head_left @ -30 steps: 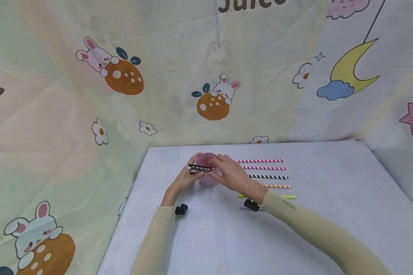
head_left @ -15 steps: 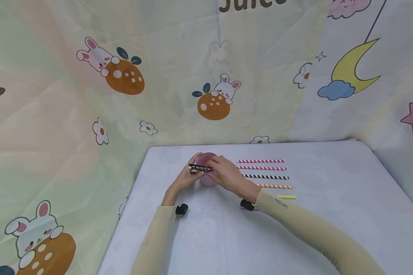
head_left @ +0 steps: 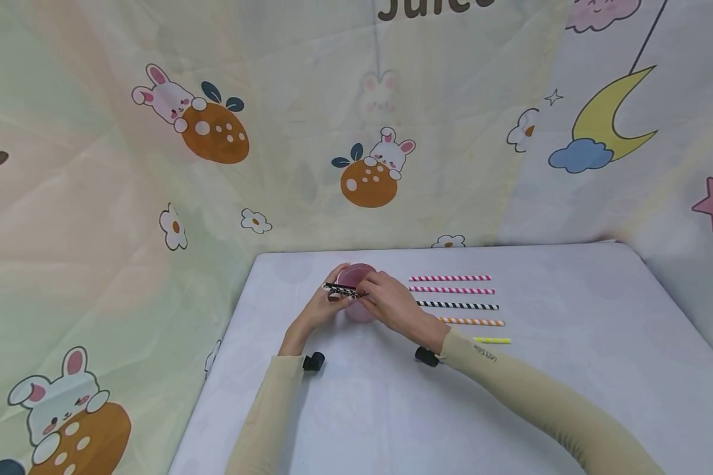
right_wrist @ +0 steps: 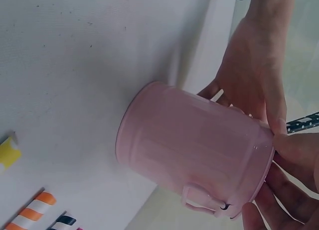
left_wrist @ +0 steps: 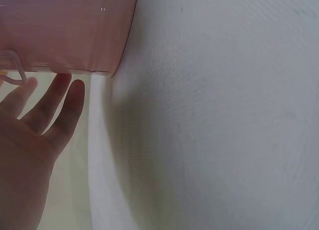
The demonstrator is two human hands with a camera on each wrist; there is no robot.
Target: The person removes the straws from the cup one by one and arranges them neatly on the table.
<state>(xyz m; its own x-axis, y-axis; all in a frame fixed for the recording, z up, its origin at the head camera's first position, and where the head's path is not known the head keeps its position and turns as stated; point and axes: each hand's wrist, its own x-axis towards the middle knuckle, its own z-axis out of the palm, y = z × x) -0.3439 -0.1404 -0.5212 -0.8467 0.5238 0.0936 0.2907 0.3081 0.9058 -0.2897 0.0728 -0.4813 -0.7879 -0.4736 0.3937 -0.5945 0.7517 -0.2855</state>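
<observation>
A pink cup (head_left: 356, 309) with a small handle stands on the white table (head_left: 511, 396). My left hand (head_left: 321, 309) holds the pink cup (right_wrist: 194, 150) from its left side, thumb at the rim and fingers (left_wrist: 65, 98) along its wall. My right hand (head_left: 392, 305) pinches a black dotted straw (head_left: 341, 288) lying level over the cup's mouth. In the right wrist view the straw's end (right_wrist: 304, 122) pokes out past the rim, just above my right fingertips (right_wrist: 294, 158).
Several paper straws lie in a row right of the cup: two pink-striped (head_left: 449, 278), a black-striped (head_left: 460, 306), an orange-striped (head_left: 475, 322) and a yellow (head_left: 492, 340). Patterned cloth walls (head_left: 356, 132) close in the table's back and sides.
My right hand and forearm have shifted slightly left, towards the cup, uncovering more of the orange and yellow straws. The left hand, cup and dotted straw stay put.
</observation>
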